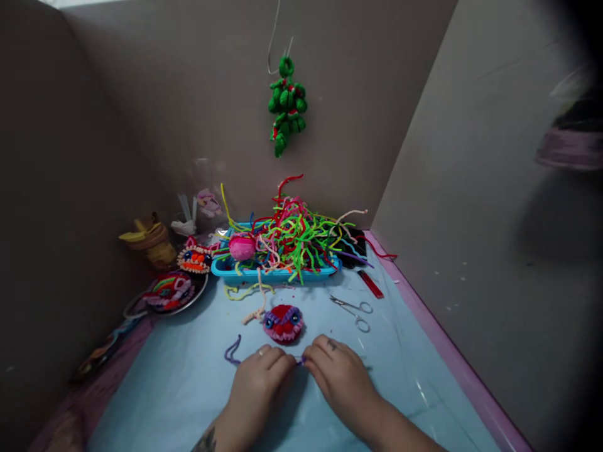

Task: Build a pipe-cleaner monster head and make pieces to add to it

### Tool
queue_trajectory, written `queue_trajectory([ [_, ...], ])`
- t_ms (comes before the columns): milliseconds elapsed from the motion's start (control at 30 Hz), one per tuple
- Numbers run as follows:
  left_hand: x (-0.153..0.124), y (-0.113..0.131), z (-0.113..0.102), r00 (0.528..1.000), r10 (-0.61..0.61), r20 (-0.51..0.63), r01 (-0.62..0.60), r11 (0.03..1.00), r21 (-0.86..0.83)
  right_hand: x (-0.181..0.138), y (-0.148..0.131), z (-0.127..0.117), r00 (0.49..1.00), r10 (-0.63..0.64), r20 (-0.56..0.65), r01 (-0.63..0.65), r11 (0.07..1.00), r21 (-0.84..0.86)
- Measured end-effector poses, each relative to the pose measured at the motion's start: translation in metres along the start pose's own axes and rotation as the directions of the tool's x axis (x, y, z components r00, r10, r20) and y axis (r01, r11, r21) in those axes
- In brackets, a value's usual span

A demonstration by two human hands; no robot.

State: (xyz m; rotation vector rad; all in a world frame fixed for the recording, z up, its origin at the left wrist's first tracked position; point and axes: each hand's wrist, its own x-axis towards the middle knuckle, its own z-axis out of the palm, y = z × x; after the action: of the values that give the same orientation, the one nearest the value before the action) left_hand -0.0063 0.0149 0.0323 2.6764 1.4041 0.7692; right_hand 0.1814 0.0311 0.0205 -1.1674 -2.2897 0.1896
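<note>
Near the front of the table, my left hand and my right hand face each other, fingers closed. Between them they pinch a thin purple pipe cleaner; its bent loose end sticks out to the left of my left hand. Just beyond my fingers sits a round red fuzzy face with blue eyes, purple brows and a pink fringe along its lower edge. A pale peach pipe cleaner lies against its left side. Scissors rest with spread blades to the right, apart from both hands.
A blue tray at the back holds tangled pipe cleaners and a pink ball. Left of it, finished-looking fuzzy pieces lie in a metal bowl. A slim red object lies at right. A green ornament hangs above.
</note>
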Motion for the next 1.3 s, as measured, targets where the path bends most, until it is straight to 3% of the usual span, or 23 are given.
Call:
queue_trajectory([
  [300,0.005,0.0,-0.003,0.999,0.013,-0.045,-0.015,0.999,-0.043,-0.001,-0.002,-0.003,0.992,-0.058,0.113,0.054,0.998,0.03],
  [500,0.005,0.003,-0.005,0.991,-0.098,0.089,0.115,0.97,-0.216,-0.003,-0.001,-0.007,0.975,-0.122,0.186,0.103,0.989,0.107],
  [700,0.011,0.003,-0.022,0.961,-0.184,0.207,0.268,0.805,-0.529,0.0,-0.001,-0.023,0.97,-0.154,0.19,0.066,0.913,0.402],
  [867,0.012,0.001,-0.028,0.949,-0.186,0.255,0.313,0.646,-0.696,0.003,-0.004,-0.029,0.982,-0.08,0.173,-0.052,0.759,0.649],
  [967,0.011,0.004,-0.026,0.945,-0.212,0.248,0.326,0.616,-0.717,0.004,-0.007,-0.026,0.984,-0.001,0.176,-0.125,0.7,0.703],
  [1100,0.01,0.008,-0.018,0.931,-0.287,0.227,0.361,0.628,-0.689,0.003,-0.009,-0.016,0.975,0.106,0.196,-0.213,0.699,0.683],
  [1300,0.009,0.013,-0.012,0.902,-0.353,0.247,0.423,0.62,-0.661,0.001,-0.009,-0.008,0.97,0.154,0.187,-0.24,0.71,0.662],
])
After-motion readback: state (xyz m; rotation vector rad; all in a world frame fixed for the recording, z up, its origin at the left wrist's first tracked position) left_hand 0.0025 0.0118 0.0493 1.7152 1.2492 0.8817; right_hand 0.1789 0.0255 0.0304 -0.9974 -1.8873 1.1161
